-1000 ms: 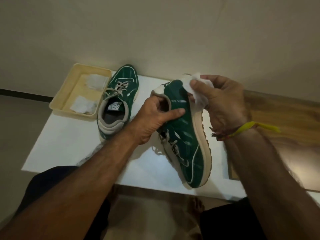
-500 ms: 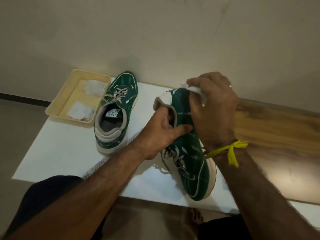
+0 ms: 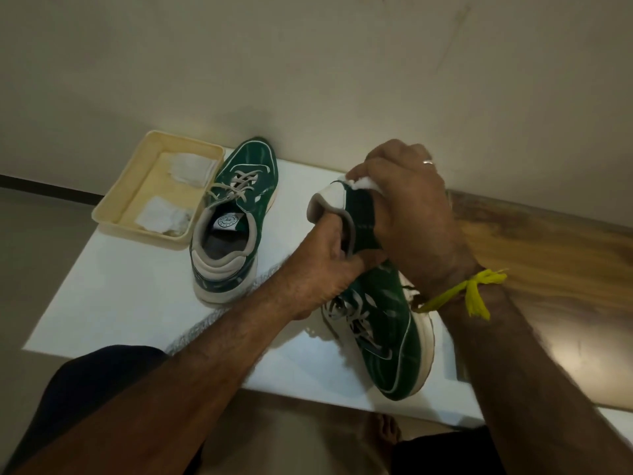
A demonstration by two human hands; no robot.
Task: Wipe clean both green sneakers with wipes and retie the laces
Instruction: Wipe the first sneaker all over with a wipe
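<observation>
Two green sneakers with grey laces and cream soles are on the white table (image 3: 113, 303). One sneaker (image 3: 236, 214) stands upright at centre left, toe toward the wall. The other sneaker (image 3: 387, 323) is tipped on its side, heel up, toe pointing at me. My left hand (image 3: 325, 265) grips its heel collar, fingers inside the opening. My right hand (image 3: 407, 214) presses a white wipe (image 3: 363, 182) against the heel side of that shoe; most of the wipe is hidden under the palm.
A cream tray (image 3: 113, 200) at the table's far left corner holds two crumpled wipes (image 3: 164, 216). A wooden surface (image 3: 548, 262) adjoins the table on the right. The wall runs just behind the shoes. A yellow thread (image 3: 472, 293) is tied around my right wrist.
My right hand has slid with the wipe from the sole edge over onto the heel side of the held sneaker, covering more of it. The left hand kept its grip.
</observation>
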